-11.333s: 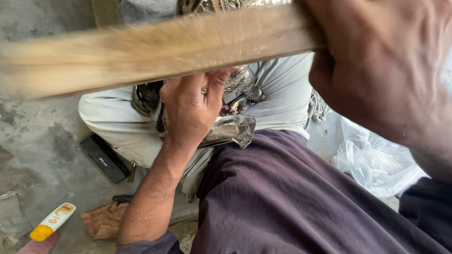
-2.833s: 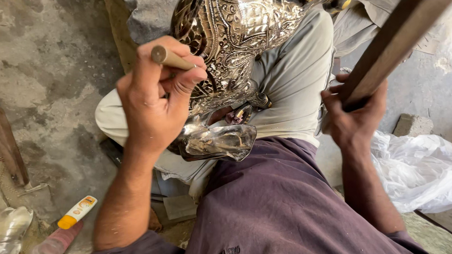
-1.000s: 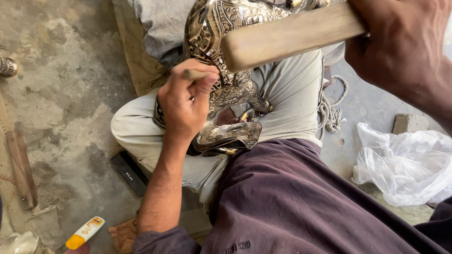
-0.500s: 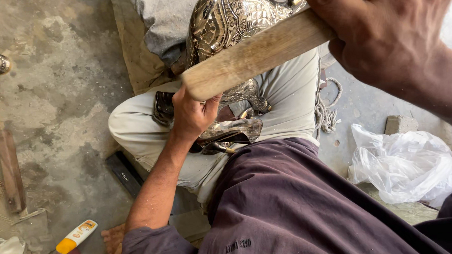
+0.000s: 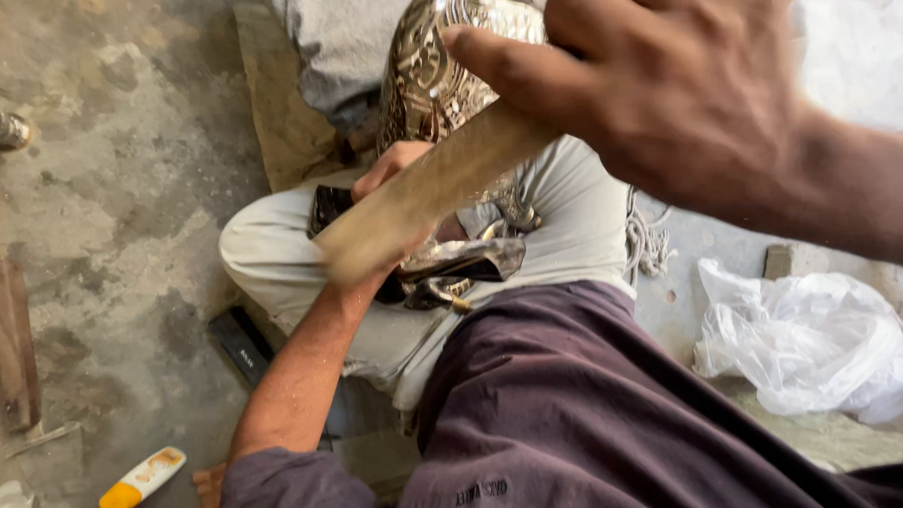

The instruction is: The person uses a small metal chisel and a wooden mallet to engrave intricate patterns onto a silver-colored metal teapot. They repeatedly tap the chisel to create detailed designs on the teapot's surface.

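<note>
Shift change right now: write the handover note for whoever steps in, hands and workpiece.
Right hand: closed around a wooden stick, raised and blurred over the work.
Left hand: mostly hidden behind the stick, resting against the embossed metal piece; whether it holds a tool cannot be seen.
Metal piece: on the lap, its relief pattern already covering the visible surface.
Nearby: white plastic bag on the right, yellow-capped tube on the floor on the left.
How much is left cannot be judged.

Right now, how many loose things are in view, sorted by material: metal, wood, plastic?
Metal: 1, the embossed silver metal piece on the lap.
Wood: 2, the pale wooden stick in the right hand, the brown wooden block.
Plastic: 2, the crumpled white plastic bag, the white-and-yellow tube.
Total: 5.
</note>
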